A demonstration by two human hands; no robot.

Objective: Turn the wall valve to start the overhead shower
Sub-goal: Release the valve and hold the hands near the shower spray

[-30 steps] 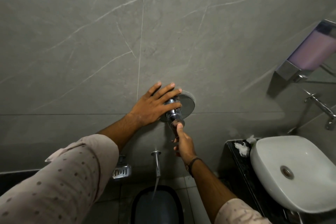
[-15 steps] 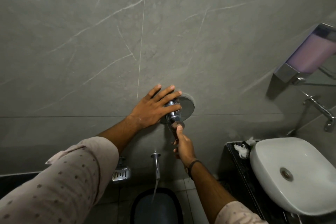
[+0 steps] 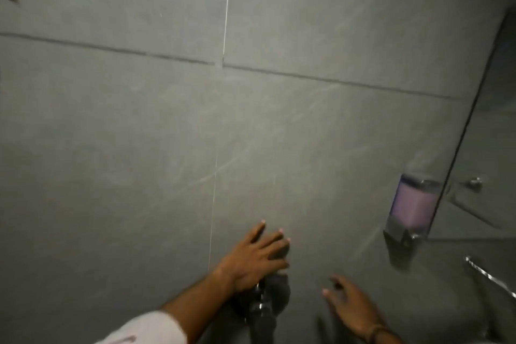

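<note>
Grey tiled wall (image 3: pixel 139 134) fills most of your view, pretty blurry. Your left hand (image 3: pixel 254 260) lies over the wall valve (image 3: pixel 265 299), fingers spread, valve just under the palm. Your right hand (image 3: pixel 351 307) hangs loose beside it, holding nothing.

The left hand (image 3: pixel 251 257) lies flat against the grey tiled wall (image 3: pixel 139 148), fingers spread and pointing up and right. Just below those fingers, partly under the palm, sits the blurred chrome wall valve (image 3: pixel 265 299). The right hand (image 3: pixel 351 307) hangs open, apart from the valve, to the right of the left fingers. Further right, above the right fingers, a wall-mounted clear soap dispenser (image 3: pixel 410 207) hangs beside a glass panel edge (image 3: pixel 469 120).
</note>
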